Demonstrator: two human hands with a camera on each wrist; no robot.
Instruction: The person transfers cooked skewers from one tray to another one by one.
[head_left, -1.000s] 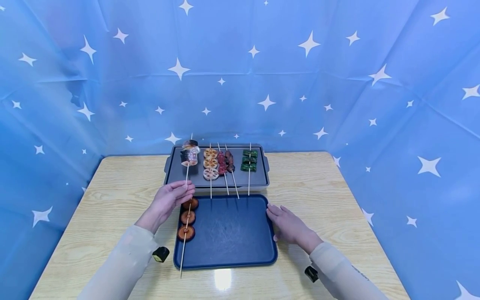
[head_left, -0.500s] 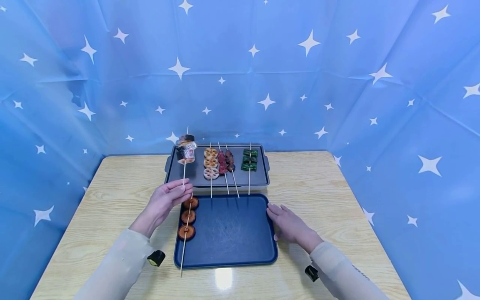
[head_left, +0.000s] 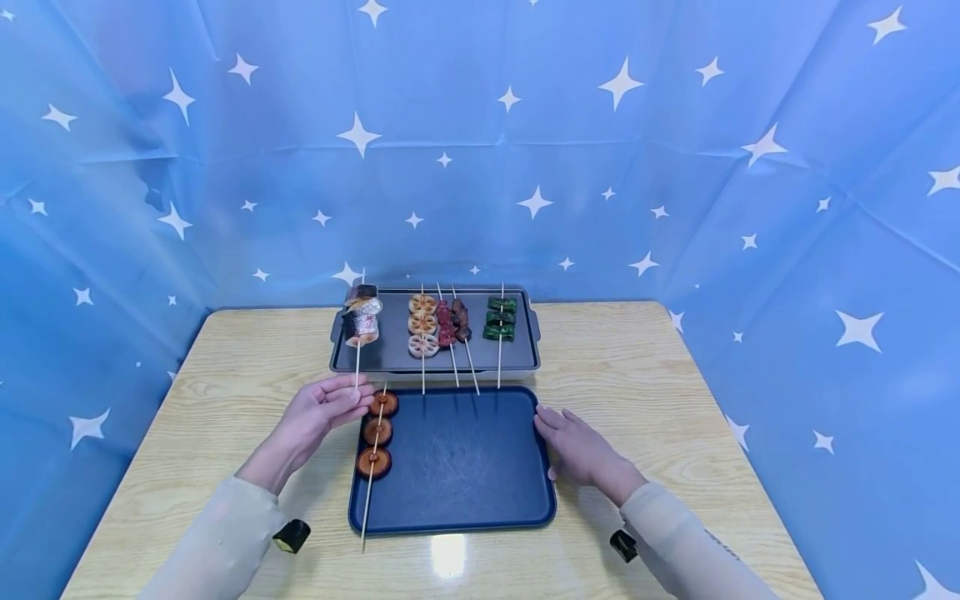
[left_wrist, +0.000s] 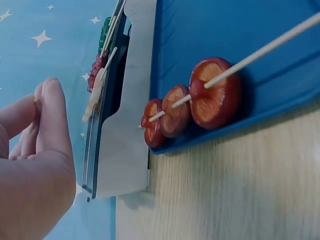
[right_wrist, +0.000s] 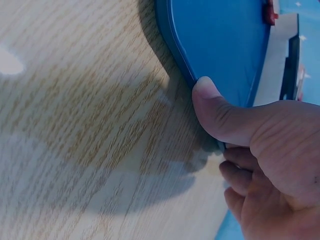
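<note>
My left hand (head_left: 322,417) pinches the lower stick of a skewer (head_left: 362,321) of chunky pieces with dark, silvery skin and pink ends, like fish. The skewer stands tilted upright, its pieces overlapping the left part of the grey grill plate (head_left: 517,354) in the head view. Below that hand, a skewer of brown mushroom caps (head_left: 377,431) lies along the left side of the blue tray (head_left: 465,467), its stick reaching past the near rim. My right hand (head_left: 581,450) holds the tray's right edge; in the right wrist view the thumb (right_wrist: 220,115) presses on the rim, other fingers lower down.
On the grill plate lie a lotus root skewer (head_left: 423,325), a red meat skewer (head_left: 446,325), a brown meat skewer (head_left: 461,321) and a green vegetable skewer (head_left: 500,319). Their sticks jut over the near edge. Behind the wooden table (head_left: 615,358) hangs a starry blue curtain (head_left: 480,175).
My left hand has moved left and slightly toward me with the fish-like skewer, which first rose a little and then came lower. The right hand stays on the tray's edge.
</note>
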